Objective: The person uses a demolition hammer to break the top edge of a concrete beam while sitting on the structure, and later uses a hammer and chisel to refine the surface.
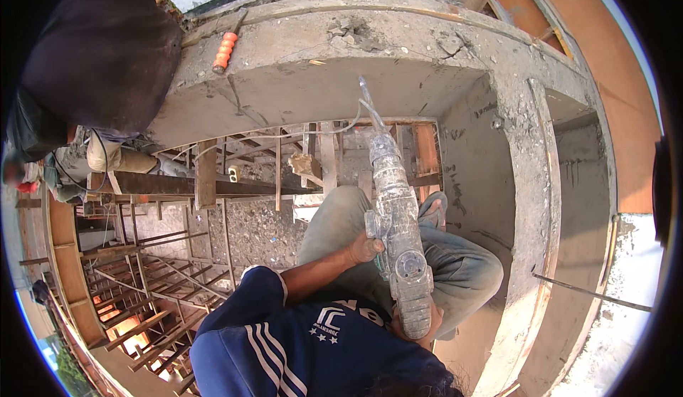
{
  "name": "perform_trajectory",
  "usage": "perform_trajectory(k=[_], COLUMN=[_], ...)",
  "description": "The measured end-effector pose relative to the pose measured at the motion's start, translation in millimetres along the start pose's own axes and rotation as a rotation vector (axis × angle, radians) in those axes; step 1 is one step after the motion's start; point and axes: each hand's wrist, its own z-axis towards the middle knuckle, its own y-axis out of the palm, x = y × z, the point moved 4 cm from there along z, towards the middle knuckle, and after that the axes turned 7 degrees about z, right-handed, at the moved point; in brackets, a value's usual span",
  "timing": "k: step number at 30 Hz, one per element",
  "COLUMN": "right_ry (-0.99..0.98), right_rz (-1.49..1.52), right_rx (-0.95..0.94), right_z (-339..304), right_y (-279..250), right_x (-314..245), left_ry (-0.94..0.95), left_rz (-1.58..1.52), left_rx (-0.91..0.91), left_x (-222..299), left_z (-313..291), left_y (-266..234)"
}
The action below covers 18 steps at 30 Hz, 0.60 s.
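Both hands were at a dusty grey demolition hammer (400, 215): the left hand (366, 248) was clamped on its side, fingers curled around a grip there, while the right hand (431, 320) showed only in part beside its rear end, so how firmly it held on could not be told. The hammer lay slanted over the lap, between the bent knees of the grey trousers (461, 272), its rear end against the blue shirt (334, 361) with white sleeve stripes. From its front collar, the steel chisel bit (372, 107) pointed away from the body, its tip near the inner face of a curved concrete beam (284, 45). A pale thin cord (284, 134) arced leftward from beside the bit.

On the beam's top lay broken concrete pieces (348, 38), beyond the bit, and, farther left, a hand tool (224, 52) with a ridged orange handle. To the right, a concrete rib (526, 183) ran back toward the body, with a thin metal rod (590, 292) sticking out beside it. A sandalled foot (433, 212) showed right of the hammer. Below, timber props (205, 176) stood above rubble-strewn ground (260, 237). At upper left, a co-worker in dark clothing (107, 55) bent near the beam.
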Motion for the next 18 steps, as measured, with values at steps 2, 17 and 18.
perform_trajectory(k=[2, 17, 18], right_ry=[-0.100, -0.062, -0.048], right_rz=[-0.276, -0.146, -0.138], right_rx=[-0.055, 0.033, 0.030], right_z=[2.9, 19.7, 20.1], right_y=[-3.7, 1.0, 0.2], right_x=[-7.6, -15.7, -14.5], left_ry=[0.011, 0.074, 0.079], left_rz=[-0.013, 0.007, 0.008], left_rx=[0.007, 0.012, 0.016], left_x=[-0.8, 9.8, 10.5], left_z=[2.7, 15.3, 15.6], left_y=[3.0, -0.8, 0.0])
